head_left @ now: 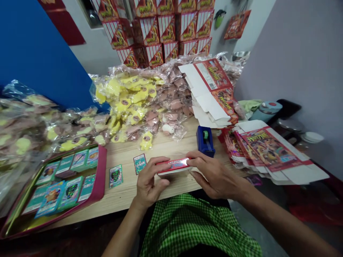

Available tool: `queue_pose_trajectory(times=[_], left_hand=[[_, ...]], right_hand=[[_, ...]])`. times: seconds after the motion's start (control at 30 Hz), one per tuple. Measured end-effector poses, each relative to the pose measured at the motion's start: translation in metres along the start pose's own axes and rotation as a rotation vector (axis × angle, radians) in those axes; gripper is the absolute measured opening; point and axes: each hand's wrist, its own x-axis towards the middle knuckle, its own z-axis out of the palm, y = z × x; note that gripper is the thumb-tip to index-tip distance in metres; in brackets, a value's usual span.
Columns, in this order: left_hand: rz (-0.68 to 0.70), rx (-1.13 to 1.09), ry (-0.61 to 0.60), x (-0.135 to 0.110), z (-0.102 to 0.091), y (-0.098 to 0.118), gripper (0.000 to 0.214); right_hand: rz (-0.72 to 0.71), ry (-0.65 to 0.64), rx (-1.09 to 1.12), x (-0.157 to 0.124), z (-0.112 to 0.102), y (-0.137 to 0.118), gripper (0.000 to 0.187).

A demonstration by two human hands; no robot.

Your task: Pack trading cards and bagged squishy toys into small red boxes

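The left hand point(151, 182) and the right hand point(214, 175) both hold a narrow red box point(174, 166), one at each end, fingers curled closely around it, just above the desk point(128, 151). The box already has its folded shape, its glossy face turned up. Two cards point(139, 164) lie loose on the desk just left of the left hand, with a second card point(115, 176) a little farther out. A blue tape dispenser point(205, 141) stands beyond the hands.

Made-up boxes point(160, 32) rise in a printed red wall at the far end of the desk, so many are done. Plenty remains flat: one pile of box blanks point(270, 151) lies to the right, and another point(213, 85) sits on the bags farther back.

A pink-rimmed tray point(99, 171) at the left holds rows of teal-bordered cards. Clear plastic bags point(128, 96) heaped across the back and left are packed with yellow and pink soft items, their exact kind hard to tell through the wrap.
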Motion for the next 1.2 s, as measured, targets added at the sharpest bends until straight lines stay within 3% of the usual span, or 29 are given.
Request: queue_pose_trajectory(times=[0.13,0.27,0.33,0.4,0.47,0.57,0.6,0.67,0.8,0.93,1.03,1.2], left_hand=[[0.065,0.143,-0.040,0.002,-0.005,0.001,0.037],[0.128,0.281,-0.076,0.006,-0.010,0.002,0.031],[0.160,0.361,-0.099,0.007,-0.011,0.005,0.028],[0.180,0.425,-0.091,0.007,-0.011,0.007,0.028],[0.167,0.467,-0.034,0.007,-0.009,0.009,0.029],[0.116,0.509,0.109,0.007,-0.001,0.008,0.028],[0.108,0.516,0.146,0.008,0.002,0.007,0.027],[0.106,0.516,0.178,0.009,0.009,0.005,0.025],[0.110,0.476,0.153,0.011,0.018,0.003,0.026],[0.081,0.448,0.099,0.007,0.017,0.006,0.029],[0.072,0.431,0.087,0.006,0.015,0.007,0.030],[0.107,0.475,0.081,0.009,0.016,0.009,0.023]], right_hand=[[-0.039,0.007,-0.099,-0.004,0.005,0.004,0.033],[-0.050,-0.061,-0.203,-0.002,0.004,-0.001,0.041],[-0.028,-0.085,-0.153,0.000,-0.001,-0.003,0.042],[0.062,-0.030,-0.011,-0.001,-0.007,0.000,0.034],[0.350,0.154,0.135,-0.006,-0.012,0.011,0.019],[1.017,0.400,0.225,-0.018,-0.010,0.039,0.011],[1.172,0.415,0.239,-0.022,-0.006,0.049,0.012],[1.308,0.382,0.276,-0.027,0.005,0.065,0.009],[1.348,0.369,0.398,-0.025,0.019,0.076,0.012],[1.270,0.434,0.432,-0.025,0.016,0.067,0.014],[1.192,0.481,0.391,-0.035,0.022,0.064,0.020],[1.151,0.561,0.203,-0.057,0.049,0.065,0.027]])
